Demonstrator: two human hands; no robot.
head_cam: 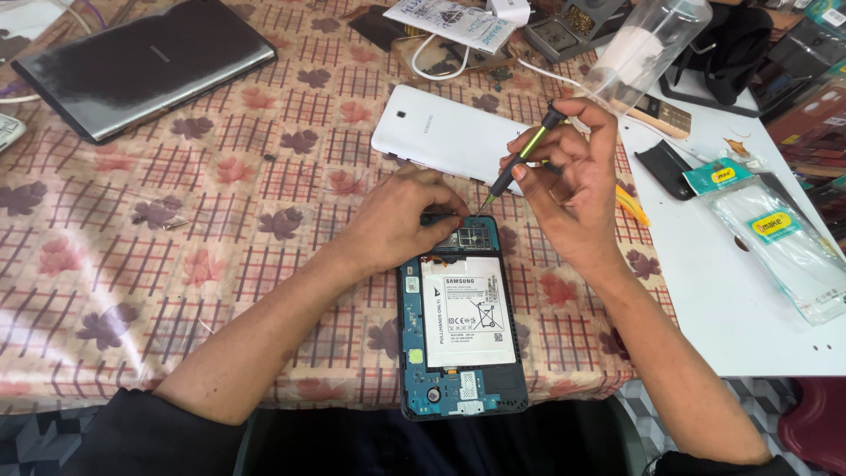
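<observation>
The opened tablet with its blue circuit board and white rectangular battery (461, 322) lies face down at the near edge of your bench (132, 256), on a checked, leaf-patterned cloth. Your left hand (401, 216) presses curled fingers on its top edge, holding nothing else. Your right hand (564, 181) is closed around a thin black-and-green screwdriver (522, 159), tip down at the tablet's upper end. Just beyond lies the white plastic back cover (445, 132). A dark tablet (141, 66) sits far left; clear plastic packets (775, 238) lie to the right.
</observation>
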